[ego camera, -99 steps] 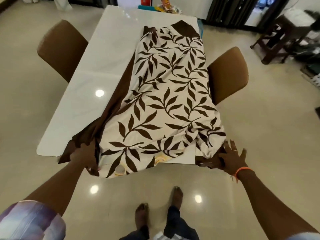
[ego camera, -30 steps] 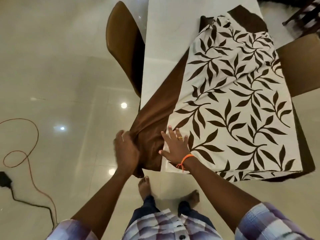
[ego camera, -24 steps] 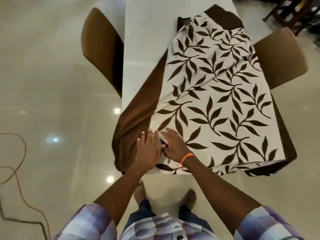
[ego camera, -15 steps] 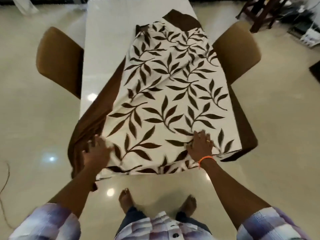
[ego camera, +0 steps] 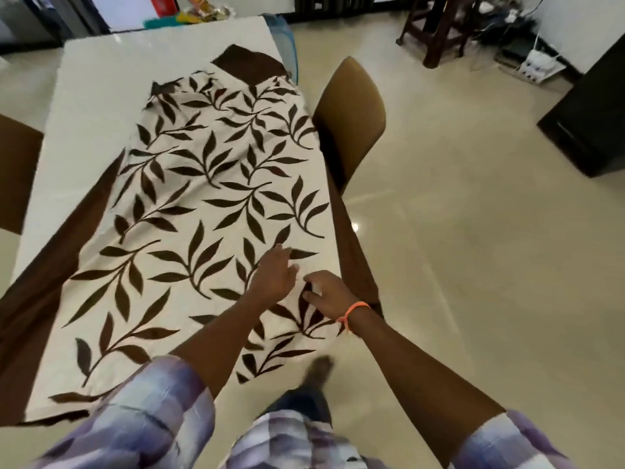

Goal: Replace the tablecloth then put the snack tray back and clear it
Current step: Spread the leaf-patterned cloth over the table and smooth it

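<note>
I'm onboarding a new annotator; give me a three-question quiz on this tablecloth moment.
1. True or false: the leaf-print tablecloth covers the whole white table.
2. Which hand wears the orange wristband? A left, B right.
3. Fill in: beside the table's right edge stands a brown ____.

Key: 1 false, its left strip is bare; 2 B, the right hand; 3 chair.

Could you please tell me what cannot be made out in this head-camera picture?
- Tablecloth: left and near edges leave the frame.
- Items beyond the table: too small, cut off by the top edge.
- Right hand: whether it pinches cloth is blurred.
- Left hand: contact unclear.
</note>
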